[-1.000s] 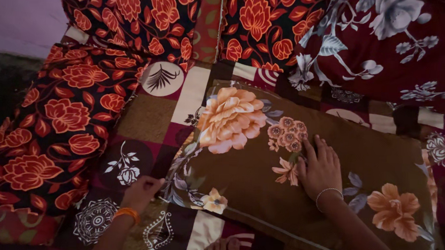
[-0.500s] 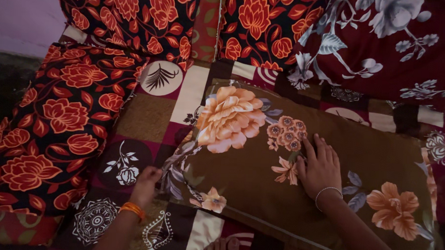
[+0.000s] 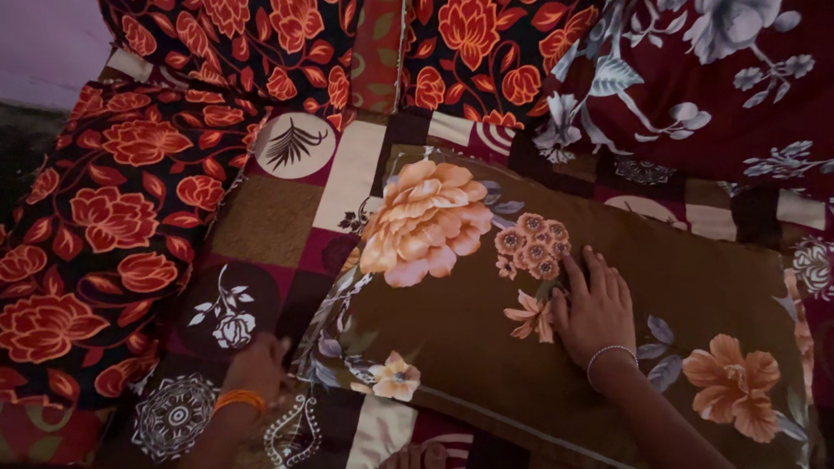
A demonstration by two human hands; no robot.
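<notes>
In the middle of the scene, on a patchwork bedspread (image 3: pixel 279 220) of maroon, cream and tan squares with leaf and flower motifs, lies a brown pillow (image 3: pixel 487 339) printed with large peach flowers, its long side running from near left to far right. The right hand (image 3: pixel 597 310) rests flat on top of the pillow, palm down, fingers spread and pointing away, just beside a cluster of small pink flowers in the print; a thin bracelet circles its wrist. The left hand (image 3: pixel 257 368), with an orange bangle at the wrist, sits at the pillow's near left corner, fingers curled together at the edge of the cover; whether it pinches the fabric or only touches it I cannot tell in the dim light. On the left a black cushion with red flowers (image 3: pixel 93 251) lies along the bedspread. At the far side two more cushions in the same red print (image 3: pixel 304 27) stand upright, and at the far right is a maroon cloth with grey flowers (image 3: pixel 718 88). Toes (image 3: pixel 414 466) show at the near edge.
</notes>
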